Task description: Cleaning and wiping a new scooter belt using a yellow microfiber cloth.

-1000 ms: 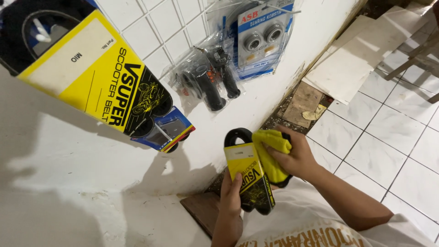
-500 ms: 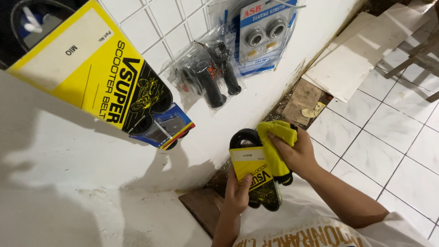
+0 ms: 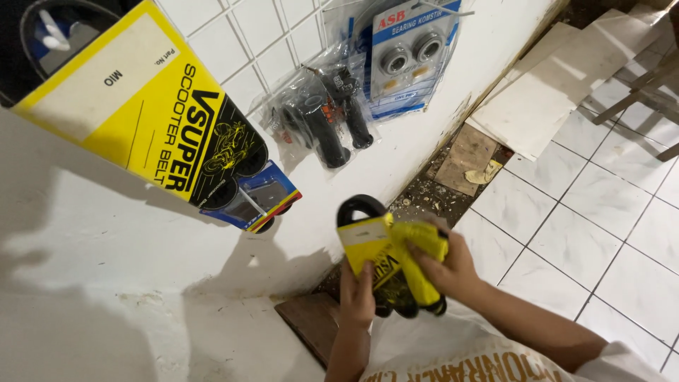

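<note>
A black scooter belt in a yellow cardboard sleeve [image 3: 368, 244] is held in front of me, low in the view. My left hand [image 3: 358, 296] grips its lower edge from below. My right hand [image 3: 449, 265] presses a folded yellow cloth [image 3: 419, 256] against the belt's right side. The black loop of the belt sticks out above the sleeve, and its lower end shows under the cloth.
On the white wall hang a larger yellow-sleeved belt [image 3: 152, 120], a bag of black handlebar grips [image 3: 327, 119] and a blue card with two bearings [image 3: 405, 60]. Loose tiles [image 3: 559, 85] and debris lie along the wall's foot. A brown board [image 3: 311, 327] lies by my knee.
Both hands with the belt and cloth have shifted slightly lower in the view; the cloth has slid down along the belt's right side. The camera has tilted a little.
</note>
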